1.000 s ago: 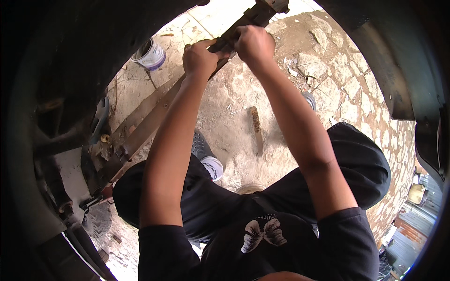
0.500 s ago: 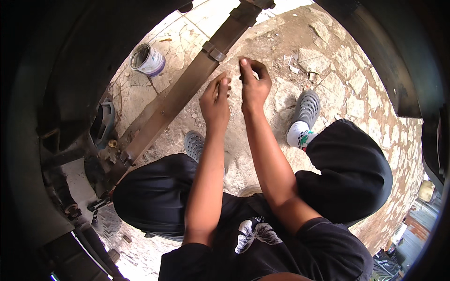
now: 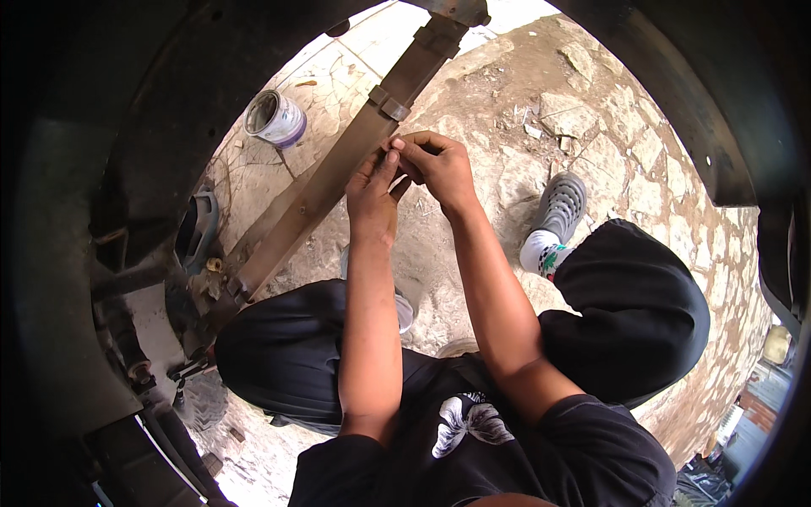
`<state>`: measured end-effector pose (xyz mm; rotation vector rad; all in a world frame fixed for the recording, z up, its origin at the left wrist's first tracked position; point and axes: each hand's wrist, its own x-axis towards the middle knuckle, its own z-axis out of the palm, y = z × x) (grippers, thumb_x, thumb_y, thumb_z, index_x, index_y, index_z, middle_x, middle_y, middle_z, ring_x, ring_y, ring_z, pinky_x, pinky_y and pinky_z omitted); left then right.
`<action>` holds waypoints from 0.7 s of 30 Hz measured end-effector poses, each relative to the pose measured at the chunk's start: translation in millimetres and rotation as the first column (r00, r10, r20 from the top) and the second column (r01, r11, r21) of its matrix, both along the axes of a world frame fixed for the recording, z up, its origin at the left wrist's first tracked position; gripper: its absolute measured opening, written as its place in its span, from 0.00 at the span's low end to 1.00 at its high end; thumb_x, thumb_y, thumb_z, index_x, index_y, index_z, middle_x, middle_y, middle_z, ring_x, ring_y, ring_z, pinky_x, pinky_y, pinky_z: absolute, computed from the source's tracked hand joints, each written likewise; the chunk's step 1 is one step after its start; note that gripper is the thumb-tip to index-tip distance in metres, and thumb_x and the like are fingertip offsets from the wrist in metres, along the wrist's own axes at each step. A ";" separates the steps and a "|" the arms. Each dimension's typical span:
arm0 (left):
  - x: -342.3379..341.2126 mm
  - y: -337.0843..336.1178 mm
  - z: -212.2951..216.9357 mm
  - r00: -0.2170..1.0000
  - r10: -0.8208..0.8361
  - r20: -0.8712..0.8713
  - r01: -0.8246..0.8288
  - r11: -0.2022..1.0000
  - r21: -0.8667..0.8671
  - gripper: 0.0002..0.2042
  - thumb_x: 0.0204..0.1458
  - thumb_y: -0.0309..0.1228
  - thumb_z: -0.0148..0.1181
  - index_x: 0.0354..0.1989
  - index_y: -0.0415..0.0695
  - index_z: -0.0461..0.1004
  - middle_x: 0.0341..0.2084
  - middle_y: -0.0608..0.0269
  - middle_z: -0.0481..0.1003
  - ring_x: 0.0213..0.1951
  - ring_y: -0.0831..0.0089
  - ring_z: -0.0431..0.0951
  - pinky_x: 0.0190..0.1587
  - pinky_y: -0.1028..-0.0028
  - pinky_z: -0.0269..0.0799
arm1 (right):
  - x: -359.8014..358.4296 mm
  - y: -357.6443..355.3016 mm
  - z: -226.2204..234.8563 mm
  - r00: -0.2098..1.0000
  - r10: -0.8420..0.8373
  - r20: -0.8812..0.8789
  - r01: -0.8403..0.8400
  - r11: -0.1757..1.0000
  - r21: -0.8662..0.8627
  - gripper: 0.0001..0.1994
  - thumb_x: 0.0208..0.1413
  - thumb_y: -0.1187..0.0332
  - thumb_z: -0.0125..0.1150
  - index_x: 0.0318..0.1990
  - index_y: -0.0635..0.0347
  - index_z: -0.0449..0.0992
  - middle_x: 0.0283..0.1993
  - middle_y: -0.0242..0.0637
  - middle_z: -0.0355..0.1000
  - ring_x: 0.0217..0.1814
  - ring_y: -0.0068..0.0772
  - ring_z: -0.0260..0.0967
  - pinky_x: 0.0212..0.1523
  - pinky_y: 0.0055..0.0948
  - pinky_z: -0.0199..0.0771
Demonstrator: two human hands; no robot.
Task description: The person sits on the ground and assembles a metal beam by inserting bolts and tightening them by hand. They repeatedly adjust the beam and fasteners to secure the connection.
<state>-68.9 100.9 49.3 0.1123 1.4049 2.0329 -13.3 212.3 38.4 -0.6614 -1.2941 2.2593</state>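
Observation:
My left hand [image 3: 372, 200] and my right hand [image 3: 441, 172] meet at their fingertips, just beside a long brown leaf spring [image 3: 317, 193]. The thumb and fingers of each are pinched together. Whatever sits between them, if anything, is too small to make out. A metal clip [image 3: 389, 102] wraps the leaf spring a little beyond my fingertips. Dark smudges show on my fingers.
A white and purple paint can [image 3: 276, 119] stands on cracked tiles left of the spring. Dark vehicle parts [image 3: 127, 338] line the left side, and a curved dark panel [image 3: 688, 101] arcs over the upper right. Rough stone paving [image 3: 608, 160] lies below.
Both hands have come together; half a second ago they were apart. My right hand has moved down and left, and its fingertips now touch those of my left hand.

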 end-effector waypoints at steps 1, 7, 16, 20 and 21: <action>0.1 0.8 -2.3 1.000 0.006 0.007 -0.006 1.000 -0.005 0.14 0.64 0.35 0.64 0.56 0.47 0.77 0.49 0.65 0.78 0.53 0.71 0.76 0.54 0.63 0.73 | 1.9 2.0 -0.4 1.000 0.004 -0.018 -0.005 1.000 -0.014 0.09 0.61 0.68 0.71 0.39 0.67 0.84 0.27 0.29 0.77 0.25 0.14 0.68 0.24 0.18 0.65; 5.1 6.9 -3.2 1.000 0.002 0.016 -0.002 0.999 0.043 0.11 0.62 0.35 0.66 0.51 0.49 0.79 0.41 0.72 0.78 0.47 0.76 0.76 0.50 0.68 0.71 | 9.0 9.7 1.4 1.000 -0.005 0.027 0.003 0.996 0.091 0.08 0.60 0.69 0.71 0.39 0.65 0.85 0.26 0.30 0.78 0.24 0.15 0.68 0.22 0.19 0.64; -4.7 4.8 -16.9 0.988 0.107 -0.108 -0.104 0.994 0.030 0.11 0.61 0.29 0.66 0.51 0.45 0.77 0.43 0.67 0.80 0.46 0.75 0.78 0.52 0.67 0.73 | 8.5 18.2 9.4 0.998 -0.021 0.066 0.000 0.955 0.297 0.07 0.58 0.68 0.72 0.37 0.63 0.86 0.28 0.33 0.80 0.26 0.18 0.73 0.28 0.23 0.73; -0.6 8.3 -4.8 0.997 0.070 -0.016 -0.068 0.989 0.129 0.13 0.58 0.25 0.68 0.52 0.43 0.77 0.46 0.63 0.80 0.48 0.72 0.79 0.52 0.69 0.76 | 10.2 19.7 9.4 0.993 -0.100 0.063 0.078 0.955 0.286 0.07 0.57 0.68 0.74 0.38 0.62 0.86 0.30 0.33 0.81 0.28 0.19 0.74 0.31 0.23 0.75; 0.3 9.0 -1.1 0.998 0.055 0.026 -0.059 0.987 0.151 0.14 0.58 0.24 0.68 0.51 0.42 0.77 0.46 0.62 0.80 0.47 0.71 0.80 0.51 0.70 0.77 | 10.8 19.4 11.2 0.987 -0.141 0.073 0.113 0.945 0.307 0.08 0.56 0.68 0.74 0.38 0.62 0.86 0.30 0.33 0.81 0.29 0.19 0.75 0.31 0.23 0.75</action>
